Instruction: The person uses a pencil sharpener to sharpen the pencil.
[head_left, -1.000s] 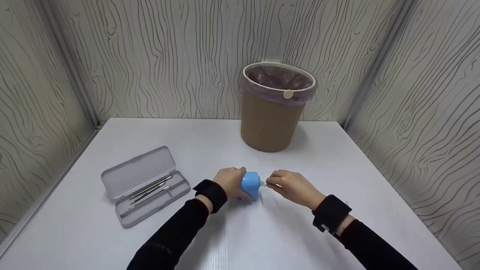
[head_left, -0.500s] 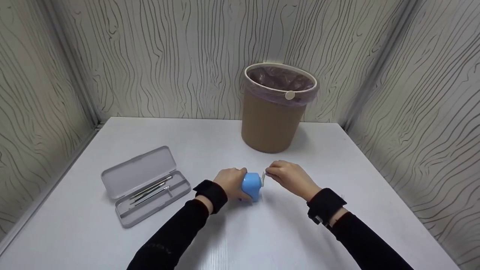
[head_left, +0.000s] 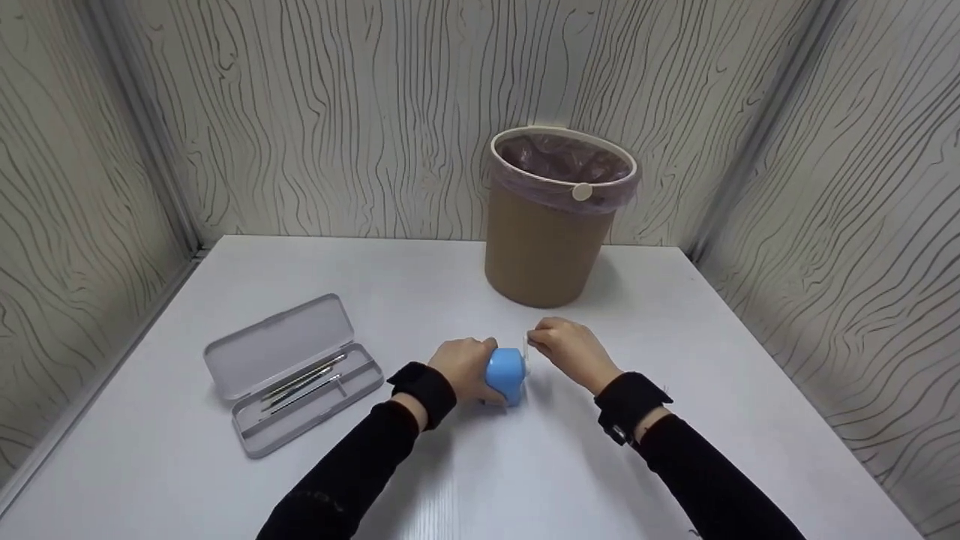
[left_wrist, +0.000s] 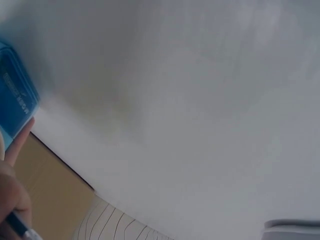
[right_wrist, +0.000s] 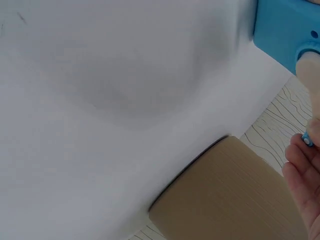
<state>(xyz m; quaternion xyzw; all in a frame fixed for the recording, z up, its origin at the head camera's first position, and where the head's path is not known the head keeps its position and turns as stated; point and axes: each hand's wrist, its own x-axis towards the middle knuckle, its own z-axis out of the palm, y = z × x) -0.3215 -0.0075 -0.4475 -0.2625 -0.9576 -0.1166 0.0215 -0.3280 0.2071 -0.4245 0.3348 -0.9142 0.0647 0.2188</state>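
While the left hand (head_left: 466, 365) grips the small blue plastic crank sharpener (head_left: 505, 370) mid white tabletop (head_left: 420, 285), right hand (head_left: 566, 346) pinches its pale crank handle. Best: steady body, even turns.

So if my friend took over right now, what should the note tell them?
Left hand: grips the blue sharpener on the white table, holding it steady.
Right hand: pinches the small crank at the sharpener's right side.
Elsewhere: open grey case with thin tools on the left, bin at the back.
Done: sharpener held, crank in grip.
Left: cranking; whether anything is inside the sharpener cannot be seen.
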